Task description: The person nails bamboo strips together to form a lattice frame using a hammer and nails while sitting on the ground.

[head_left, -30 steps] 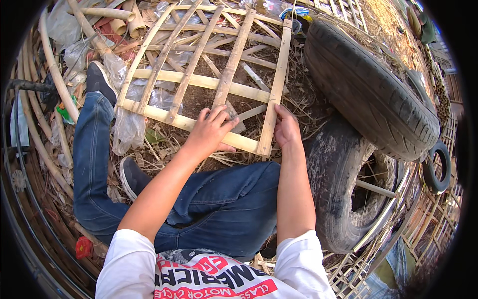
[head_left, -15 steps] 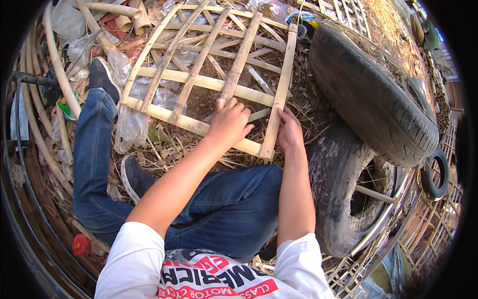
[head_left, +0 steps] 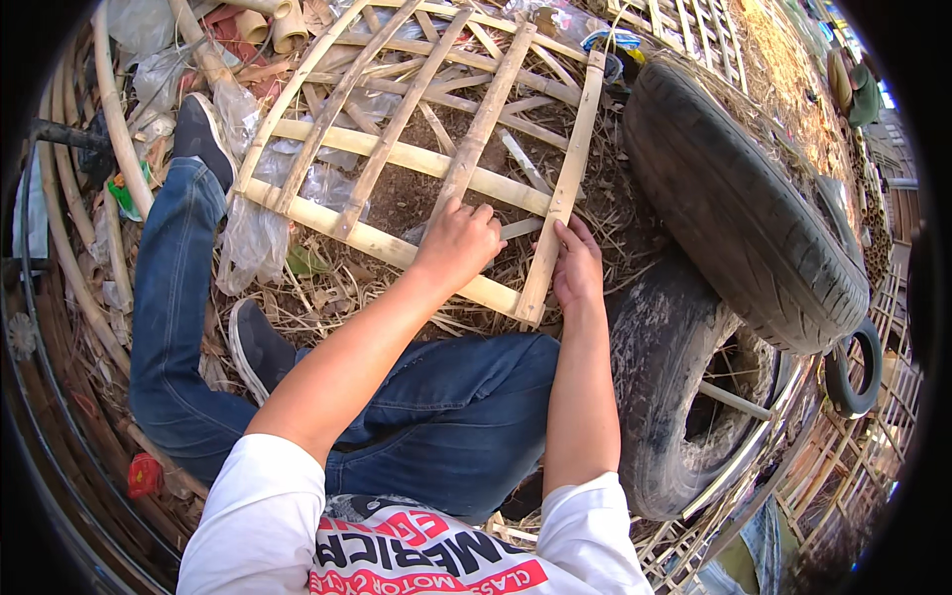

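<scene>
A lattice panel woven from split bamboo slats (head_left: 405, 156) lies in front of my legs. My left hand (head_left: 458, 245) is closed around the lower end of a lengthwise slat (head_left: 493, 111), where it meets the pale crosswise slat (head_left: 374, 241) nearest me. At the panel's right border, my right hand (head_left: 577, 266) grips the wide edge slat (head_left: 563, 193) from its outer side, fingers curled against it. Part of what those fingers hold is hidden behind the slat.
Two worn tyres lie to the right, the upper tyre (head_left: 739, 198) leaning over the lower tyre (head_left: 659, 397). Plastic bags (head_left: 256, 238) and dry leaves litter the ground around the panel. Bamboo poles (head_left: 121, 119) curve along the left, near a black metal frame (head_left: 69, 134). More lattice (head_left: 684, 30) stands far off.
The whole view has shifted slightly, with the panel and tyres sitting a little lower. My left fingers have curled more closely over the slat; my right hand stays at the edge slat.
</scene>
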Tool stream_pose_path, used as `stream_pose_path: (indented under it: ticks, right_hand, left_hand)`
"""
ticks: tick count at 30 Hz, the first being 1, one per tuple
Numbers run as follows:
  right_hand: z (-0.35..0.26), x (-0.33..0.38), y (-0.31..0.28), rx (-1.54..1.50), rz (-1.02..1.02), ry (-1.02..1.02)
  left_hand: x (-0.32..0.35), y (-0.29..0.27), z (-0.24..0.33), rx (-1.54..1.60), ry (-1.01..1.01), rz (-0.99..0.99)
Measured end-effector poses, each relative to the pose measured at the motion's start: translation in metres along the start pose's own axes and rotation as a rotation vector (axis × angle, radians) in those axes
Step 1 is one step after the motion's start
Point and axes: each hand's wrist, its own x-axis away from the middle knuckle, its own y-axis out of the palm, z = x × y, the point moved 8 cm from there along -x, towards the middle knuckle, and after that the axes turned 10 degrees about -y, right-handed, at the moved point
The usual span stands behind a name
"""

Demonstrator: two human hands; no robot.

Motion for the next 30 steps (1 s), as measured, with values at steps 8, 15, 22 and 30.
stream_pose_path:
  ticks: [8, 15, 22, 30]
  right_hand:
    - [-0.006, -0.003, -0.004, 0.038, -0.033, -0.045]
    - [-0.002, -0.003, -0.004, 0.055, -0.02, -0.057]
    - [-0.01, 0.001, 0.003, 0.066, -0.016, -0.07]
    - [-0.01, 0.001, 0.0, 0.087, -0.008, -0.062]
  left_hand:
    - [0.0, 0.003, 0.0, 0.006, 0.002, 0.041]
    - [0.003, -0.001, -0.005, -0.031, -0.017, 0.03]
    - [0.005, -0.003, -0.008, -0.004, 0.014, 0.087]
    - [0.004, -0.009, -0.011, 0.041, -0.003, 0.093]
